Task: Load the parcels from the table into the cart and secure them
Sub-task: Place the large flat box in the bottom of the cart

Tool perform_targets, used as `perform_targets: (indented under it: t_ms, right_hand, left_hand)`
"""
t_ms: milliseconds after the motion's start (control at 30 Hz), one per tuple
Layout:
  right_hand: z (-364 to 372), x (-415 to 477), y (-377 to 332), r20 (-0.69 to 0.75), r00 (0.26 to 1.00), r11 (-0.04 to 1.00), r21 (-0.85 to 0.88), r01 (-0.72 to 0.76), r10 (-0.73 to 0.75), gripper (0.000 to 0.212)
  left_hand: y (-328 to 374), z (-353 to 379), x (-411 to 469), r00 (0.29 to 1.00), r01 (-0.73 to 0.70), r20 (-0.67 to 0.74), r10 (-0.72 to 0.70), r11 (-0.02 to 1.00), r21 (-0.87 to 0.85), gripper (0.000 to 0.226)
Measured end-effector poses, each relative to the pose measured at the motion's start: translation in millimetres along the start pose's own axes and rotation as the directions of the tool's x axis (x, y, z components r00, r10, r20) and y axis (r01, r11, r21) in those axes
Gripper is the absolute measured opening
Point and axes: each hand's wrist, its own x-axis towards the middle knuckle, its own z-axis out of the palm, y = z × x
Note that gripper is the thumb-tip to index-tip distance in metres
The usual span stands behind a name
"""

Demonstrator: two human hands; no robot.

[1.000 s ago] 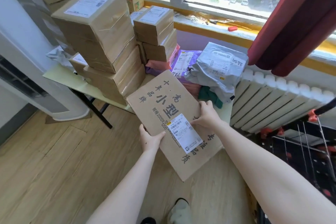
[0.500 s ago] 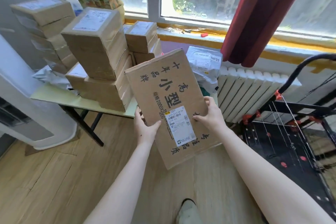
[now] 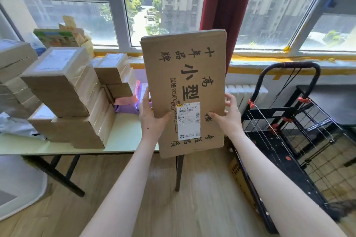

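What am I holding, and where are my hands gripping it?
A flat cardboard parcel: left hand grips its left edge, right hand its right edge, both in the lower half.

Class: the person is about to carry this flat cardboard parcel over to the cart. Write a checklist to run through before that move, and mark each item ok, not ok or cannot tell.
1. Left hand grips the flat cardboard parcel at its left edge: ok.
2. Right hand pinches the right edge: ok.
3. Parcel lifted clear of the table: ok.
4. Cart stands unfolded at the right: ok.
5. White cords are strung across the cart's frame; loading opening free: cannot tell.
6. Cart's basket has room for the parcel: cannot tell, since it is only partly in view.
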Motion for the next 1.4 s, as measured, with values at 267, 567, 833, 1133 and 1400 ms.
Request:
perform_targets:
  t_ms: [267,567,833,1133,1400]
  right_hand:
    - [-91,43,17,-0.142,0.99,1.0,0.028,0.0,0.004,0.078]
    - [-195,104,55,-0.25,0.968,1.0,-0.009,0.002,-0.004,0.09]
    - [-272,143,96,-0.264,0.964,0.999,-0.05,0.016,-0.028,0.089]
    - [-315,165,145,-0.333,0.94,0.996,-0.03,-0.084,0.07,0.084]
    - [-331,198,174,-0.418,0.899,0.986,-0.036,-0.161,0.131,0.079]
  left_hand:
    - [40,104,34,0.985,-0.126,0.112,0.129,0.991,-0.039,0.096]
    - [73,229,60,0.939,-0.231,0.253,0.233,0.972,-0.04,0.094]
    - [87,321,62,0.915,-0.246,0.324,0.241,0.969,-0.028,0.093]
    - [82,401,65,0.899,-0.21,0.39,0.2,0.978,-0.017,0.093]
    - [67,469,96,0.854,-0.138,0.494,0.162,0.987,-0.084,0.091]
